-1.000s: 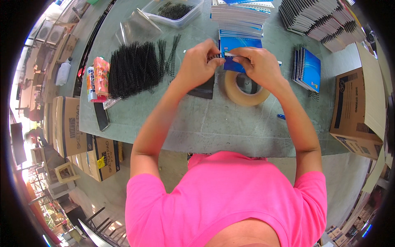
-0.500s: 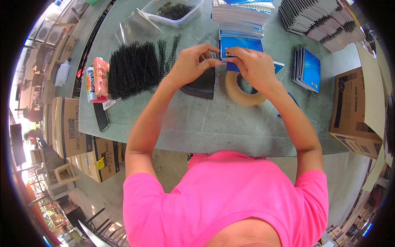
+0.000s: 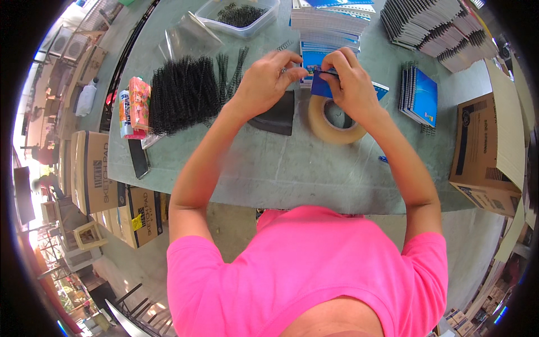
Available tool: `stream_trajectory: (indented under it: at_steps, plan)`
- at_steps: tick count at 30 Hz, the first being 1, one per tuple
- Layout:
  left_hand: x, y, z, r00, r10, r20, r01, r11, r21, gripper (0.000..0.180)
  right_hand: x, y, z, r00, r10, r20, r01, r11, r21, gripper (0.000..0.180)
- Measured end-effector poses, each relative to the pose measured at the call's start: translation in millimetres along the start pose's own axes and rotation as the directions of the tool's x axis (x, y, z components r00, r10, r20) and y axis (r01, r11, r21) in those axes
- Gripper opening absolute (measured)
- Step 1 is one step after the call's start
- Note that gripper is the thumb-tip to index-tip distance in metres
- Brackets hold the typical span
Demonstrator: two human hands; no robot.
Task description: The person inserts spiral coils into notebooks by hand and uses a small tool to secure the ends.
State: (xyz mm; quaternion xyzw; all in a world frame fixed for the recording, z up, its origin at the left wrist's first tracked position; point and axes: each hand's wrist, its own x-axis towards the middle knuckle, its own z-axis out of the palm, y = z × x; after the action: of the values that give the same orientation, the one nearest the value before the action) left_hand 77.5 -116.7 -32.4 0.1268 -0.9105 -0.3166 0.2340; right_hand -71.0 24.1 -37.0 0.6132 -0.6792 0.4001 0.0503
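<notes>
A blue-covered notebook (image 3: 320,88) lies between my hands, at the near end of a tall stack of unbound blue-covered booklets (image 3: 331,28). My left hand (image 3: 268,80) is closed in a pinch at the notebook's left edge; what lies between its fingertips is too small to make out. My right hand (image 3: 352,84) pinches a thin dark piece over the cover, its kind unclear. A large roll of clear tape (image 3: 323,130) sits just below the notebook, close to my right wrist. Left of it rests a dark wedge-shaped piece (image 3: 278,117).
Black spiral coils (image 3: 185,92) are heaped at left, beside a clear plastic tub (image 3: 264,25) holding more small coils. Bound notebooks (image 3: 422,95) and tall notebook stacks (image 3: 432,28) stand at right. An open carton (image 3: 477,140) is at the table's right edge; a pen (image 3: 383,159) lies near my forearm.
My right hand has lifted slightly and shifted right, and a thin dark piece now shows in its pinch. My left hand has moved slightly right along the notebook's edge.
</notes>
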Motion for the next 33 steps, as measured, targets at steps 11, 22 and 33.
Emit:
stream_trajectory:
  at_steps: [11,22,33]
  plan:
    - [-32.1,-61.6,-23.0,0.921,-0.218,0.323,0.070,0.908,0.412,0.047,-5.9,8.2,-10.0,0.976,0.103,0.193,-0.055,0.969,-0.242,0.015]
    - [-45.9,-5.1,10.3,0.989,0.068,0.131,-0.112,0.925,0.362,0.018,2.4,7.2,-32.2,0.945,0.205,0.255,-0.112,0.935,-0.336,0.021]
    - [-15.1,-68.6,7.6,0.919,-0.196,0.342,0.147,0.976,0.162,0.052,-60.9,75.0,-50.1,0.837,0.515,0.186,-0.500,0.582,0.641,0.022]
